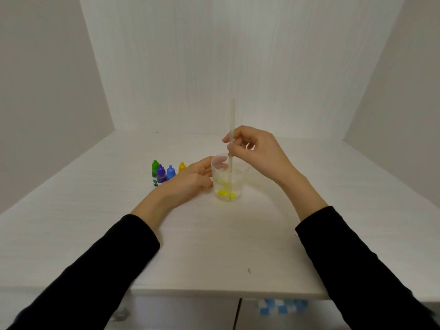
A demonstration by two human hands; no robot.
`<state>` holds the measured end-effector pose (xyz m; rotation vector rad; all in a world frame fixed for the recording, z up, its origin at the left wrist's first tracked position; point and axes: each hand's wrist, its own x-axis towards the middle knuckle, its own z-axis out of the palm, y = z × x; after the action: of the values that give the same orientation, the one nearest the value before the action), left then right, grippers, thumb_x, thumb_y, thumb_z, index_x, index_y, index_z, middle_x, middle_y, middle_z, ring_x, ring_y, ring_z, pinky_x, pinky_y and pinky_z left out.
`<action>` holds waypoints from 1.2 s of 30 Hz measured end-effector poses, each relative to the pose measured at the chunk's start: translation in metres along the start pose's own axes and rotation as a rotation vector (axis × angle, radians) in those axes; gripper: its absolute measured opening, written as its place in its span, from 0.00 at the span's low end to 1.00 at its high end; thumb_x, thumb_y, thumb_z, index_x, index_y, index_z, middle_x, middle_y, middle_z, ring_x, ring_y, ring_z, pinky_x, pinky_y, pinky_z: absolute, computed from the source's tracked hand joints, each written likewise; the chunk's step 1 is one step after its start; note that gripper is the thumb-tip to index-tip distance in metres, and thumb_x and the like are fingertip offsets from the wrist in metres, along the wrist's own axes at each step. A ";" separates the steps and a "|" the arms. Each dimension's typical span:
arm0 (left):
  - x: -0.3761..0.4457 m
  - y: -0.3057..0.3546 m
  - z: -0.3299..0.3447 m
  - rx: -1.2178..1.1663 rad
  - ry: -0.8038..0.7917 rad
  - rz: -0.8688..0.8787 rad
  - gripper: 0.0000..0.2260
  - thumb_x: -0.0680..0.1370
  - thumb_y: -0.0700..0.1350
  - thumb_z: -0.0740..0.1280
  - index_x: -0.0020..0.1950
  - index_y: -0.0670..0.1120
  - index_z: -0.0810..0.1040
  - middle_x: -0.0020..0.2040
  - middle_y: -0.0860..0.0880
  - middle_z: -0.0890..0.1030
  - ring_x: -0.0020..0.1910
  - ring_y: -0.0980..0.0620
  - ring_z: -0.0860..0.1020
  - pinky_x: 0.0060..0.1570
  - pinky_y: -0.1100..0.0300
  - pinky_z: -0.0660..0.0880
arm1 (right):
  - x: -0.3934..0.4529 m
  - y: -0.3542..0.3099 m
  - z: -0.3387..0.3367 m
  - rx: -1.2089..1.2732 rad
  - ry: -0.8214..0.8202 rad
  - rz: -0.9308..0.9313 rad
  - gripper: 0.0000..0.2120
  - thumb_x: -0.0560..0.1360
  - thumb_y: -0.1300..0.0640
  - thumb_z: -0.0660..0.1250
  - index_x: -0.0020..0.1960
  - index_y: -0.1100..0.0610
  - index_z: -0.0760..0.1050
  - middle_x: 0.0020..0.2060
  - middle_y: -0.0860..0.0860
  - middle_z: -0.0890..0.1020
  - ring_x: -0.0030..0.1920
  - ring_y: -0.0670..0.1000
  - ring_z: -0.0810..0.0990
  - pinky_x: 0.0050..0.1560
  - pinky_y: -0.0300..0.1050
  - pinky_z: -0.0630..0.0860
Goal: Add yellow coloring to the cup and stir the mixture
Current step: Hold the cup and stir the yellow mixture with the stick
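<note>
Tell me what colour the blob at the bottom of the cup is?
Yellow blob, seen in the head view.

One view only — head-worn, wide-angle, looking forward and down over a white table (214, 246) toward the back wall (238, 67). Close enough to frame both sleeves at the bottom corners; table's near edge low in frame, side walls (42, 91) bowing in at left and right.

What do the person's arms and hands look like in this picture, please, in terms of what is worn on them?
Both arms wear plain long black sleeves, the left sleeve and right sleeve, each ending just above the wrist. The left hand and right hand are bare: no gloves, rings, watch or markings show.
</note>
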<state>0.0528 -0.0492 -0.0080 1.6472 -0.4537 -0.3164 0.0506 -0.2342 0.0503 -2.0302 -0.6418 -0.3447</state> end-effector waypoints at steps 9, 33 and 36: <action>0.002 0.001 -0.003 -0.021 -0.088 -0.010 0.37 0.67 0.35 0.70 0.75 0.49 0.62 0.68 0.49 0.75 0.64 0.52 0.76 0.60 0.57 0.75 | 0.002 0.003 -0.001 -0.030 -0.007 -0.040 0.03 0.75 0.56 0.69 0.48 0.53 0.80 0.38 0.49 0.84 0.44 0.49 0.80 0.42 0.33 0.69; 0.004 0.002 -0.001 -0.070 -0.057 0.004 0.32 0.67 0.35 0.70 0.70 0.49 0.67 0.63 0.51 0.78 0.59 0.55 0.78 0.53 0.64 0.77 | 0.007 0.013 -0.009 -0.360 0.035 -0.182 0.05 0.77 0.55 0.64 0.51 0.52 0.77 0.38 0.43 0.77 0.42 0.39 0.74 0.42 0.27 0.67; 0.004 0.002 0.000 -0.062 -0.053 0.000 0.34 0.66 0.37 0.70 0.71 0.48 0.67 0.63 0.51 0.77 0.58 0.55 0.79 0.52 0.64 0.77 | 0.006 0.009 -0.010 -0.394 0.017 -0.182 0.05 0.77 0.56 0.64 0.51 0.52 0.77 0.37 0.43 0.76 0.41 0.39 0.73 0.42 0.28 0.66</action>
<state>0.0561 -0.0507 -0.0057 1.5815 -0.4796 -0.3711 0.0609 -0.2452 0.0520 -2.3426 -0.7991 -0.6365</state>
